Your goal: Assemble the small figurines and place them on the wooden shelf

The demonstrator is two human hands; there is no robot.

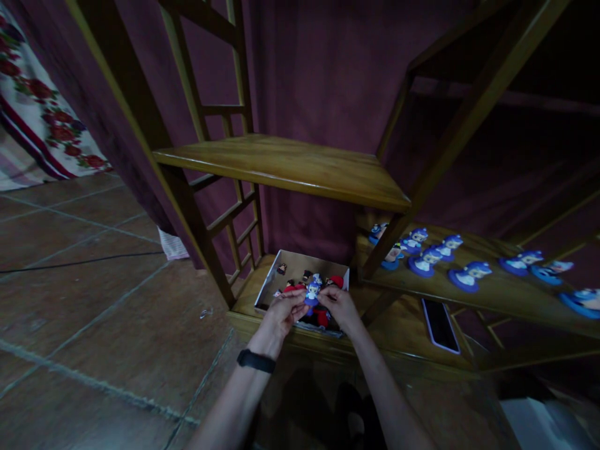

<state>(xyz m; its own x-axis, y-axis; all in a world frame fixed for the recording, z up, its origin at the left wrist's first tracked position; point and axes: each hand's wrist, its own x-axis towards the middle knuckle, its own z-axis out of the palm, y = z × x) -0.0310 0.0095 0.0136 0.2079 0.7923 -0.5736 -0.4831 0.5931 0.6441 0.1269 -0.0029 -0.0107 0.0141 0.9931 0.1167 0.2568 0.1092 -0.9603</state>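
I grasp the figure (312,294) with the fingers of both hands, my left hand (284,310) and right hand (338,305) at opposite sides, probably to keep it steady and upright. It is above the box (267,285), so a slip would likely drop it among the red pieces (337,281). To my right, other figures (470,275) stand on the shelf (506,291), their round bases presumably guarding against tipping. The phone (441,326) lies below, seemingly out of my way.

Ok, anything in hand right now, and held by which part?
Yes: a blue-and-white figurine, pinched at its lower sides, left hand on one side, right hand on the other. Exact fingertip contacts are too small to tell.
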